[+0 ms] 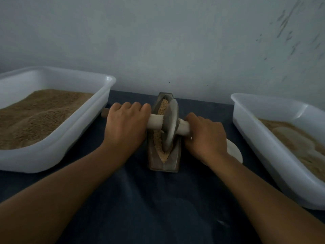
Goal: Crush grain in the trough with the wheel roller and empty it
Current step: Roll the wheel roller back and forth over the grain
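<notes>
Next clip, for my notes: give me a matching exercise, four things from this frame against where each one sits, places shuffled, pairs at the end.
Things:
1. left tub
2. wheel
3. left hand
4. white disc

Places:
A. standing in the trough among the grain
B. on the cloth, partly hidden behind the right hand
C. far left, full of brown meal
D. gripping the handle left of the wheel

Pairs: 1-C, 2-A, 3-D, 4-B
</notes>
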